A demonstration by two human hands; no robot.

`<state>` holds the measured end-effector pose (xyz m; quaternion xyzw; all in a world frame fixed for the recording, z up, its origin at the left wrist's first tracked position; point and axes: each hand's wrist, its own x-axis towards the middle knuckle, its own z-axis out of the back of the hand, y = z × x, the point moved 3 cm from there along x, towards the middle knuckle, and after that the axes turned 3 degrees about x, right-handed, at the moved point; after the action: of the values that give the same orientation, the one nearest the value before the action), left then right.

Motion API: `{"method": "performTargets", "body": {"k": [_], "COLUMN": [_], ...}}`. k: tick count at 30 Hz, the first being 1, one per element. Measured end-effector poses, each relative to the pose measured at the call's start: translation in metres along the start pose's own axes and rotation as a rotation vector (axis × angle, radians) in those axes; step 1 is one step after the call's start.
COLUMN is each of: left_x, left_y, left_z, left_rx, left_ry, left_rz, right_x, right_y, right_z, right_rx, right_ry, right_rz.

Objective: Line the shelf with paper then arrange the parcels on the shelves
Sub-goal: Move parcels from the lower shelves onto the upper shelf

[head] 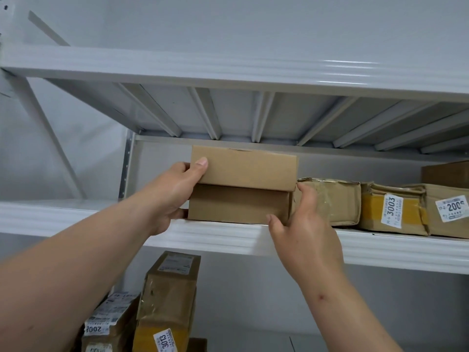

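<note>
A white metal shelf [228, 237] runs across a pale grey room, with the ribbed underside of a higher shelf [253, 69] above it. On the white shelf, between both hands, stands a plain brown cardboard parcel [241, 184], its flap folded down over the front and bare of labels. The left hand [175, 194] grips its left end, thumb on the front face and fingers curled under the bottom edge. The right hand [302, 219] touches its lower right corner with relaxed fingers, thumb on the front. Just beyond the right hand lies a taped, crumpled parcel [332, 201], then one labelled 3003 [390, 209] and another further on [449, 209]. Below the left arm, more labelled parcels [167, 301] sit on a lower level.
</note>
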<state>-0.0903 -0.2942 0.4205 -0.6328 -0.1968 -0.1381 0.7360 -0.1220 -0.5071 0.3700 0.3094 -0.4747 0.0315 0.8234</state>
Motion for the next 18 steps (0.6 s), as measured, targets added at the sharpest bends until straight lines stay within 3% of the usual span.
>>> {"method": "performTargets", "body": {"k": [8,18], "left_x": [0.020,0.030], "left_y": [0.014,0.023], "left_z": [-0.007,-0.009], "left_rx": [0.068,0.076], "left_ry": [-0.021,-0.087], "left_rz": [-0.005,-0.037], "right_x": [0.010,0.030], "right_y": [0.006,0.014], "right_z": [0.004,0.001], "right_rx": [-0.105,-0.119], "right_ry": [0.047,0.103], "right_rz": [0.083,0.057]}}
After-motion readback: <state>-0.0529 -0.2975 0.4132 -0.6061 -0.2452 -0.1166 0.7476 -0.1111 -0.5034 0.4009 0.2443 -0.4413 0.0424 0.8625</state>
